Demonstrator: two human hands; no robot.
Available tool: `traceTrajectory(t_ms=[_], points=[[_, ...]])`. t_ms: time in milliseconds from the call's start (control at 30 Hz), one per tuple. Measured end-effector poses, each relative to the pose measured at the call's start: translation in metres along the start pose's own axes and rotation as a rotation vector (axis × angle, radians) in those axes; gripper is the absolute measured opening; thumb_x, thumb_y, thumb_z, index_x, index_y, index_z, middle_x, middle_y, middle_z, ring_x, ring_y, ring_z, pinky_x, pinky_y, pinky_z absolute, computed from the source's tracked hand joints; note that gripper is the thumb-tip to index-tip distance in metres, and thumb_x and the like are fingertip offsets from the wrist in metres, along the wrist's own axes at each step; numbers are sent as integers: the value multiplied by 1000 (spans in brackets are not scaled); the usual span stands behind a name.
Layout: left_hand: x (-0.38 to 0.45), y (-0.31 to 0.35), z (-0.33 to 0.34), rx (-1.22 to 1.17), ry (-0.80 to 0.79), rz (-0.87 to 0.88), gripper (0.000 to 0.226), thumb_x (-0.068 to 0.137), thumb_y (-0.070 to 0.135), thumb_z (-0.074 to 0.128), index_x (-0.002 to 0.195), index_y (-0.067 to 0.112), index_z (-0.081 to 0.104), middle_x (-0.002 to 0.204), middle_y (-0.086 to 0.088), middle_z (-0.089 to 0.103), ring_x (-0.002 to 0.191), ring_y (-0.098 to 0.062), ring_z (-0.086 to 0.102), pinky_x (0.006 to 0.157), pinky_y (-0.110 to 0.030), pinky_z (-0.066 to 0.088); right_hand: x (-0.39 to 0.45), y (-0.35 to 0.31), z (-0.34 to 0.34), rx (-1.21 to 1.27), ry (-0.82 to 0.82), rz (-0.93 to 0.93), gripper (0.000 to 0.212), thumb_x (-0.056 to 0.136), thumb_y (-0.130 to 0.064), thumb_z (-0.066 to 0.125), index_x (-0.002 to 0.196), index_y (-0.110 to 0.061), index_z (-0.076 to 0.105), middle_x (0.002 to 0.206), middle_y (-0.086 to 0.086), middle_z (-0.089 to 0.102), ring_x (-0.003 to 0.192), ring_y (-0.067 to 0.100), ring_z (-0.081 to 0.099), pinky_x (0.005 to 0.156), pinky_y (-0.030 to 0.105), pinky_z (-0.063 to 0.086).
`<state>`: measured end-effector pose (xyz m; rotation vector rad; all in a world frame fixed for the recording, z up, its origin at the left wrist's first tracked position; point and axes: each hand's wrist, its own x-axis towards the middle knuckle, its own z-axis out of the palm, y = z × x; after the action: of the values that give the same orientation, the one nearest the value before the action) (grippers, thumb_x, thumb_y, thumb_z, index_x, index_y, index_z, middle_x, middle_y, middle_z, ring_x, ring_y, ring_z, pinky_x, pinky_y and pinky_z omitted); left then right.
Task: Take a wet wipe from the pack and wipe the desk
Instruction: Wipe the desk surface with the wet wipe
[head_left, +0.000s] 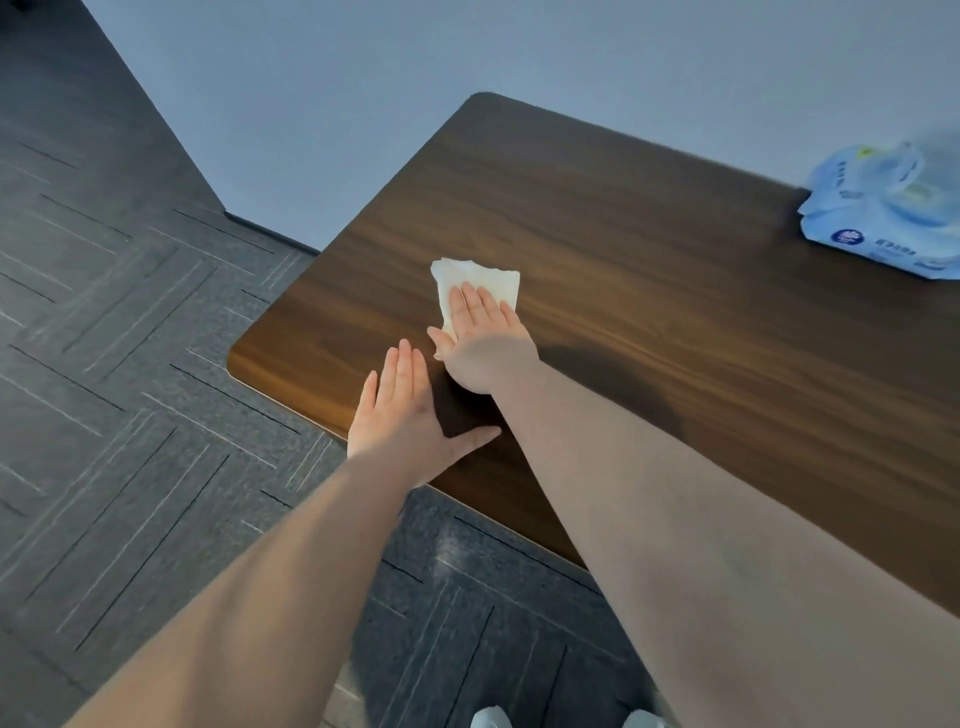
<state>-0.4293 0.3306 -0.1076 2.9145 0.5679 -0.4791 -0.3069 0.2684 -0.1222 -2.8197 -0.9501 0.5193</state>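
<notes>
Right hand (480, 332) is flat and open, palm down, fingers together, pressing the wet wipe (475, 283) onto the counter (675, 322). It's not pinching the wipe at all, just pinning it with the fingers. Left hand (402, 415) is also open and flat, empty, planted right at the near edge of the counter with the thumb stuck out, looks like it's bracing.

The wipe sits toward the left end of the counter, roughly midway between the near and far edges, with its far part poking out past the fingertips. The pack (888, 208) is well away, against the far edge at the right end, and it's blurry, but the lid looks open to me.

What I'd worry about: with only flat pressure on it, the wipe could bunch up or slip out from under the palm on a fast stroke, especially that loose far part folding over. It's also working close to the left end, so a long sweep that way could carry the wipe off onto the floor (130, 312). And if that lid really is open, the rest of the wipes will dry out.
</notes>
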Motion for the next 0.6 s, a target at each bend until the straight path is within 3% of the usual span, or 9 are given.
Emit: traceTrajectory(t_ms=[67, 267, 600], points=[[2, 2, -4, 34, -35, 4, 125, 62, 93, 20, 150, 10, -7, 161, -7, -8, 148, -22, -5, 118, -39, 4, -15, 22, -1, 3, -9, 49, 65, 99, -52, 14, 152, -17, -2, 162, -1, -6, 148, 17, -6, 118, 36, -3], [-9, 45, -12, 99, -27, 187, 107, 73, 88, 12, 152, 18, -2, 161, -3, -9, 147, -18, -10, 118, -39, 1, -76, 108, -7, -13, 14, 166, 65, 99, -52, 15, 152, -17, -2, 162, 0, -6, 148, 18, -5, 118, 37, -2], [-22, 232, 9, 123, -62, 452, 102, 77, 83, 20, 152, 18, -3, 161, 1, -9, 147, -15, -10, 119, -39, 2, -212, 270, -1, 115, 35, 476, 66, 99, -53, 12, 152, -19, -10, 161, -1, -14, 147, 16, -13, 116, 36, -9]])
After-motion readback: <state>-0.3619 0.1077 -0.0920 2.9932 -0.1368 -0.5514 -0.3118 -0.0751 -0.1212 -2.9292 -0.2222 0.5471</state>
